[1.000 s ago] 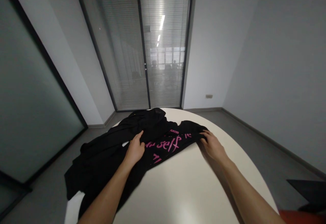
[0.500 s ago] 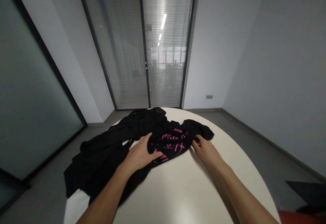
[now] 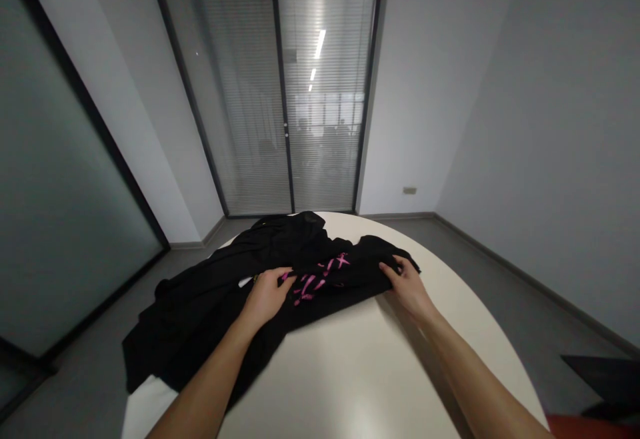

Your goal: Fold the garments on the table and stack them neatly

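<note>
A black garment with pink lettering (image 3: 345,276) lies crumpled at the far side of a round white table (image 3: 350,372). My left hand (image 3: 265,296) rests on its left part beside the pink print, fingers curled into the cloth. My right hand (image 3: 407,286) grips the garment's right edge, fingers closed on the fabric. More black clothing (image 3: 205,306) is spread to the left and hangs over the table's left edge.
Beyond the table stand glass sliding doors with blinds (image 3: 280,99). A glass partition (image 3: 55,206) runs along the left, a grey wall on the right. A dark object (image 3: 605,376) and something red (image 3: 595,426) sit at the lower right corner.
The printed garment has been folded away from me, so less pink lettering shows. My left hand moved back to the left, and my right hand shifted slightly farther out.
</note>
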{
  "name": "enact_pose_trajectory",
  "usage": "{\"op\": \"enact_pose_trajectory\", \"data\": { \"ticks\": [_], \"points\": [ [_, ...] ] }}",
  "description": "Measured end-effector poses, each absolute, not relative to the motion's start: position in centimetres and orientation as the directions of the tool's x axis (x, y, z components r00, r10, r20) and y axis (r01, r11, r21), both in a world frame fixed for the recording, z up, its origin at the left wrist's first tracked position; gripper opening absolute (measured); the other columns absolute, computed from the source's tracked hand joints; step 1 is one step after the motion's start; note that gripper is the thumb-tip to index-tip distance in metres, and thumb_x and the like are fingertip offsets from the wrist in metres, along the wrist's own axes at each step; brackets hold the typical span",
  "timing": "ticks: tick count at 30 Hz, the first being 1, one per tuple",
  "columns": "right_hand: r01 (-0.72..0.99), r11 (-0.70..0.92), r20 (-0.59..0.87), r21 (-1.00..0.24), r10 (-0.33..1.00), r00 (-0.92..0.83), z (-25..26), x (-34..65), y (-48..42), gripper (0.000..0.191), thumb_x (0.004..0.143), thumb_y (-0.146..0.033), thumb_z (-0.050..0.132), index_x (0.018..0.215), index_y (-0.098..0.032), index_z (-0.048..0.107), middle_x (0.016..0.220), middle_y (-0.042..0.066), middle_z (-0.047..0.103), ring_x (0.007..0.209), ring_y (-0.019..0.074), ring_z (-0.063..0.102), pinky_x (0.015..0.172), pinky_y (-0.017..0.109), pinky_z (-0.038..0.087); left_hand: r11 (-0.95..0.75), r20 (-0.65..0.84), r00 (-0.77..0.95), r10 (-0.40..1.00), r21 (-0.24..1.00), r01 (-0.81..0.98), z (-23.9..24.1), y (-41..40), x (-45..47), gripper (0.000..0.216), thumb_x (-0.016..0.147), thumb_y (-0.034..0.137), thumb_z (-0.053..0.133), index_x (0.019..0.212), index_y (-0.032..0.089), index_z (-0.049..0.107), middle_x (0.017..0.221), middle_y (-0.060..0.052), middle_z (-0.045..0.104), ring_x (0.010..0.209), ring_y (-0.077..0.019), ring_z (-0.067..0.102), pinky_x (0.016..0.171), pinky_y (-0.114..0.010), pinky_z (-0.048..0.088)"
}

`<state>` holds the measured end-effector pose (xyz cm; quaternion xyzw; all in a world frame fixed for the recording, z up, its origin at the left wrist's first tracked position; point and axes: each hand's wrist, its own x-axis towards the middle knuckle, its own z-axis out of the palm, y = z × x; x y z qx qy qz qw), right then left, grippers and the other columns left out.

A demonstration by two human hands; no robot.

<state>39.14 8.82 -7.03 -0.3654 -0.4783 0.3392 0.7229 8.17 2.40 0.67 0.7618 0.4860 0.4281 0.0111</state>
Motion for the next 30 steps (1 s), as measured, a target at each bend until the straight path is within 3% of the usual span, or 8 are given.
{"op": "enact_pose_trajectory", "data": {
  "ticks": [7,9,12,15,18,22,26,30],
  "points": [
    [-0.375,0.544,0.378,-0.751,0.819,0.431,-5.7,41.8,8.7,0.077,0.077,-0.051,0.073,0.141,-0.027,0.036,0.119,0.009,0.067,0.098,0.0209,0.069,0.078,0.031,0.059,-0.512,0.690,0.080,0.719,0.448,0.733,-0.5,3.3,8.4,0.035,0.082,0.035,0.067,0.113,0.021,0.073,0.140,-0.013,0.059,0.132,-0.0267,0.053,0.116,-0.043,0.035],
    [-0.215,0.584,0.486,-0.783,0.790,0.374,-6.2,41.6,8.9,0.082,0.081,-0.052,0.068,0.148,-0.028,0.027,0.131,0.011,0.061,0.111,0.0227,0.065,0.089,0.036,0.057,-0.524,0.694,0.096,0.713,0.437,0.731,-0.9,3.3,8.7,0.044,0.082,0.031,0.067,0.125,0.022,0.066,0.150,-0.014,0.048,0.139,-0.0257,0.045,0.119,-0.043,0.031],
    [0.323,0.596,0.672,-0.735,0.705,0.229,-7.4,40.9,8.9,0.080,0.081,-0.044,0.069,0.149,-0.023,0.032,0.138,0.015,0.053,0.122,0.0292,0.057,0.101,0.046,0.049,-0.504,0.667,0.076,0.741,0.479,0.719,-1.1,3.5,8.5,0.048,0.083,0.028,0.065,0.131,0.021,0.060,0.157,-0.015,0.037,0.142,-0.0262,0.041,0.117,-0.045,0.033],
    [0.767,0.360,0.697,-0.531,0.701,0.153,-8.2,40.4,8.1,0.065,0.083,-0.036,0.066,0.142,-0.018,0.047,0.125,0.019,0.057,0.113,0.0354,0.058,0.092,0.051,0.050,-0.472,0.645,0.073,0.761,0.473,0.744,-1.0,3.6,7.9,0.051,0.083,0.032,0.067,0.133,0.023,0.058,0.159,-0.015,0.032,0.142,-0.0279,0.041,0.116,-0.046,0.036],
    [0.908,0.158,0.722,-0.387,0.665,0.192,-7.4,40.4,6.5,0.055,0.084,-0.035,0.067,0.135,-0.017,0.055,0.110,0.019,0.057,0.100,0.0355,0.058,0.077,0.046,0.051,-0.469,0.671,0.114,0.733,0.376,0.799,-1.1,3.7,7.7,0.052,0.084,0.036,0.067,0.133,0.022,0.057,0.159,-0.016,0.032,0.144,-0.0281,0.038,0.119,-0.045,0.032],
    [0.881,0.352,0.813,-0.316,0.579,0.060,-4.9,39.8,3.7,0.025,0.090,-0.037,0.062,0.106,-0.019,0.067,0.100,0.013,0.058,0.093,0.0278,0.057,0.079,0.040,0.049,-0.425,0.711,0.105,0.695,0.288,0.858,-1.5,3.6,7.9,0.046,0.086,0.035,0.065,0.129,0.021,0.060,0.153,-0.015,0.040,0.138,-0.0290,0.046,0.116,-0.044,0.037],
    [0.528,0.832,0.723,-0.172,0.471,-0.506,-4.3,37.3,1.9,0.015,0.087,-0.036,0.069,0.095,-0.024,0.070,0.100,0.005,0.065,0.098,0.0205,0.059,0.085,0.032,0.047,-0.353,0.725,0.030,0.688,0.298,0.887,-1.4,3.3,8.0,0.039,0.084,0.040,0.067,0.119,0.023,0.068,0.132,-0.011,0.055,0.119,-0.0271,0.061,0.104,-0.041,0.047],
    [0.440,0.887,0.618,-0.138,0.425,-0.662,-5.5,35.0,2.2,0.015,0.083,-0.026,0.072,0.099,-0.025,0.072,0.103,0.003,0.068,0.102,0.0210,0.061,0.089,0.032,0.046,-0.335,0.721,-0.010,0.693,0.334,0.881,-0.9,3.1,7.9,0.036,0.081,0.044,0.069,0.110,0.023,0.071,0.105,-0.007,0.064,0.097,-0.0249,0.066,0.090,-0.039,0.052]
  ]
}}
